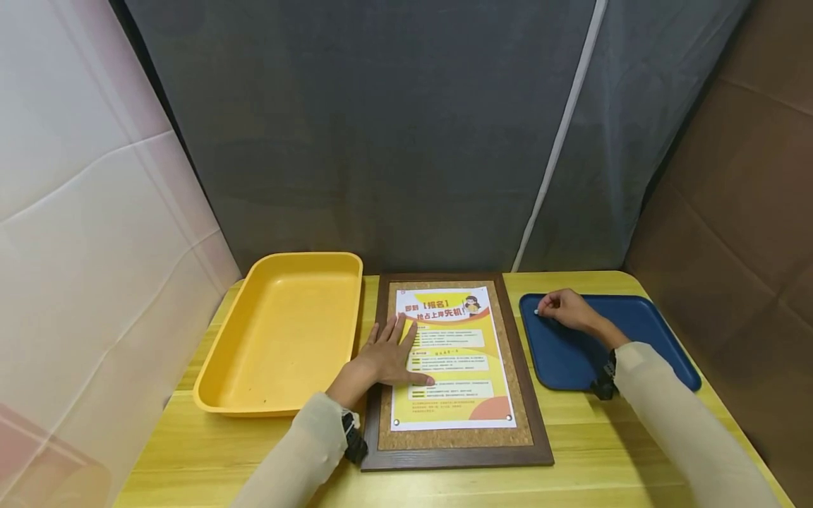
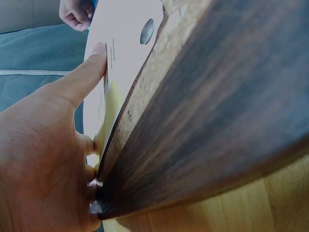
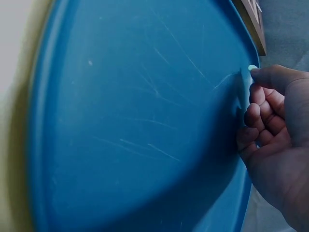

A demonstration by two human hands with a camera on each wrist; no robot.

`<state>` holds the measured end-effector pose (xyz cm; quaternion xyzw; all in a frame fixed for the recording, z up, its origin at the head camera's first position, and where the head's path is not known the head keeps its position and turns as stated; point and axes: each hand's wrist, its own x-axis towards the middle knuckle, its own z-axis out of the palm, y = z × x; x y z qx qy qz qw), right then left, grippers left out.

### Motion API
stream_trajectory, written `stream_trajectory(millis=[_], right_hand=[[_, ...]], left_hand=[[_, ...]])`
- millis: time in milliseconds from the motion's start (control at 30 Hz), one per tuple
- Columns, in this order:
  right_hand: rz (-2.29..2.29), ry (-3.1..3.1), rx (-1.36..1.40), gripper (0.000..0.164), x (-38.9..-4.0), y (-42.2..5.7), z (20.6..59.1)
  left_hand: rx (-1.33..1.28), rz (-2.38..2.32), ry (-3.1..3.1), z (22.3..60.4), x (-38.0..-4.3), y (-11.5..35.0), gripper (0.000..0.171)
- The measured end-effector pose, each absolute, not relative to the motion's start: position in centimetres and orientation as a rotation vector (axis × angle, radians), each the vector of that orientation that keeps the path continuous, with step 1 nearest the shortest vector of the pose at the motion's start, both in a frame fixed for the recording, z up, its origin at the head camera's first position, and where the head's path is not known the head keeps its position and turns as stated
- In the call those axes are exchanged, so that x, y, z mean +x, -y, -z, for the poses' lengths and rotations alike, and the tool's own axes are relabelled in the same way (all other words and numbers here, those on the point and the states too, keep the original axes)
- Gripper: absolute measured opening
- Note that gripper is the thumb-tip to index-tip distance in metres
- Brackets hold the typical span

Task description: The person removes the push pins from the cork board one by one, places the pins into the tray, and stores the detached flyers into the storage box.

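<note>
A yellow-and-white printed poster [image 1: 452,408] lies on a cork board [image 1: 457,440] with a dark wooden frame [image 1: 457,461]. My left hand [image 1: 386,358] rests on the poster's left side, fingers spread and thumb out straight. Silver thumbtacks sit at the poster's bottom left corner [image 1: 396,422] and bottom right corner [image 1: 509,418]. Over the near-left part of the blue tray [image 1: 635,321], my right hand [image 1: 571,311] pinches a small pale thumbtack [image 3: 252,67] between thumb and forefinger. The other right fingers are curled in the right wrist view.
To the left of the board stands a deep yellow tray [image 1: 298,310]. All this rests on a light wooden table [image 1: 610,451]. A dark grey curtain [image 1: 356,141] hangs behind, with a white sheet [image 1: 95,212] at the left and a brown one [image 1: 730,212] at the right.
</note>
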<state>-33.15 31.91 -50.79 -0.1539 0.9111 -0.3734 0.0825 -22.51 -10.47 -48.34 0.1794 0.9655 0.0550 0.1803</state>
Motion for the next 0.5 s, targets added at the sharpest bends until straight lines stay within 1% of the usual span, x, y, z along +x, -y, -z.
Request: stream_trajectory(millis=[500], right_hand=[[1.049,-2.73,-0.469,0.011,-32.97,-31.8,50.79]], left_hand=[[0.514,-0.133,-2.738,48.5,-22.58,10.48,0.12]])
